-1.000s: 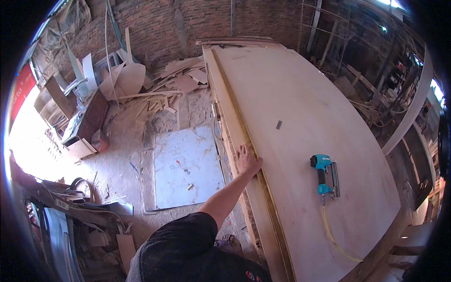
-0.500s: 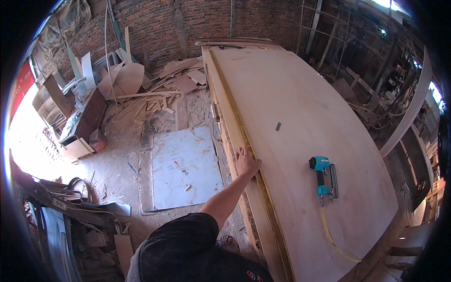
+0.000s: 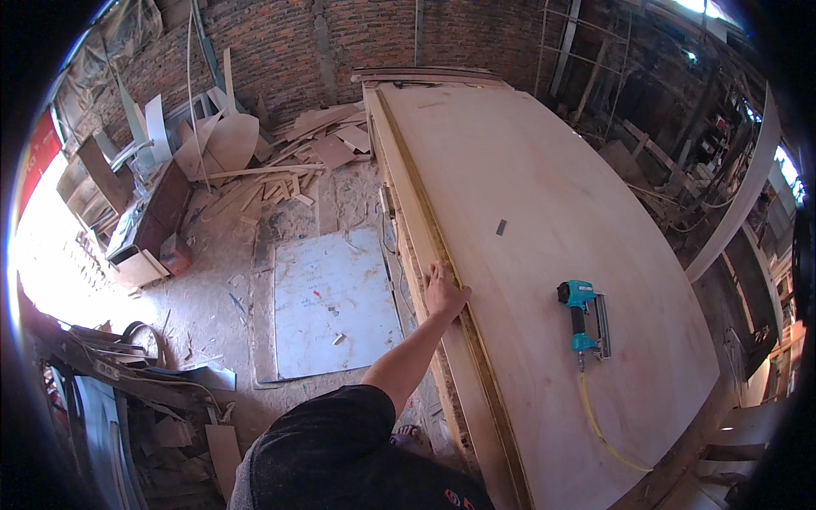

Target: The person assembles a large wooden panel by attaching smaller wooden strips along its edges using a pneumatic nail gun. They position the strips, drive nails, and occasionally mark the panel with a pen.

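Note:
My left hand [image 3: 445,290] is closed over a long, narrow wooden strip [image 3: 414,177] with a yellowish edge. Its fingers bend on the left side and the thumb lies toward the right; the undersides of the fingers are hidden. The strip runs lengthwise along the left side of a large pale plywood sheet [image 3: 544,178]. On the sheet, right of my hand, lies a teal and black air stapler [image 3: 580,319] with a yellow hose [image 3: 597,422]. A small grey piece [image 3: 501,227], perhaps a stick of staples, lies farther up. My right hand is out of view.
A whitish board [image 3: 331,306] lies on the floor left of the bench. Wood offcuts [image 3: 280,174] are heaped near the brick wall [image 3: 255,51]. Scrap boards [image 3: 102,425] fill the lower left. Timber and clutter [image 3: 654,170] stand along the right side.
The view has shifted very slightly. My left hand stays on the strip at nearly the same place, and the air stapler still lies on the sheet.

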{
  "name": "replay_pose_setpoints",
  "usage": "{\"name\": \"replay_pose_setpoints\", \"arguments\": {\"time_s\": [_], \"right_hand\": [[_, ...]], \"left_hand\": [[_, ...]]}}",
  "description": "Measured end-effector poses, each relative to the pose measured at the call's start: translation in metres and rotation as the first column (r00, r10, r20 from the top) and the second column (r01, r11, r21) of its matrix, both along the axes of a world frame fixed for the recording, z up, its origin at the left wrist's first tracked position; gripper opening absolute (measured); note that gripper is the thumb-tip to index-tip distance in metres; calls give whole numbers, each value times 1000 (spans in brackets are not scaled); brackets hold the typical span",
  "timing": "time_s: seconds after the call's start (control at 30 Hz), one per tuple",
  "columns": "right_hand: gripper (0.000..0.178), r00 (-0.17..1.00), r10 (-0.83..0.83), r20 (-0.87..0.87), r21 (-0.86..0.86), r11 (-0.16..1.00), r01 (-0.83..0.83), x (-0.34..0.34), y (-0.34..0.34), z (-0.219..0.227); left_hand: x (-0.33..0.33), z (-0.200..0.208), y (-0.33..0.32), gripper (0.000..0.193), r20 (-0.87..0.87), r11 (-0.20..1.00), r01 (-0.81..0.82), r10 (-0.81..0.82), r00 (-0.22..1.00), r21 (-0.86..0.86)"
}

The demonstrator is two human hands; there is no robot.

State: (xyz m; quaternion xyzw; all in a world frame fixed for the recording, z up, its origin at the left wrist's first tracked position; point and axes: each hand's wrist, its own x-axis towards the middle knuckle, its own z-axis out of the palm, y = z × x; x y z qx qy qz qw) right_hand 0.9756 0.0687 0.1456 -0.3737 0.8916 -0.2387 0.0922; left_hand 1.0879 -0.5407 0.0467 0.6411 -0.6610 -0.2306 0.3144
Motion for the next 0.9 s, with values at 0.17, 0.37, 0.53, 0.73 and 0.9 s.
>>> {"name": "replay_pose_setpoints", "arguments": {"time_s": [0.17, 0.37, 0.53, 0.73, 0.9], "right_hand": [[18, 999, 33, -7, -19, 999, -33, -4, 4, -4], [19, 998, 23, 56, -59, 998, -20, 3, -11, 12], [19, 995, -13, 96, -94, 995, 22, 4, -12, 7], [17, 999, -34, 39, 41, 999, 32, 1, -4, -1], [19, 998, -34, -44, 95, 995, 38, 2, -4, 0]], "left_hand": [[1, -2, -1, 94, -5, 1000, -7, 7, 1000, -3], [2, 10, 2, 94, -9, 999, 13, -12, 1000, 50], [4, 5, 1, 94, 1, 1000, 13, -13, 1000, 24], [3, 5, 1, 94, -20, 999, 20, -20, 1000, 36], [5, 9, 1, 92, -38, 998, 27, -25, 999, 55]]}}
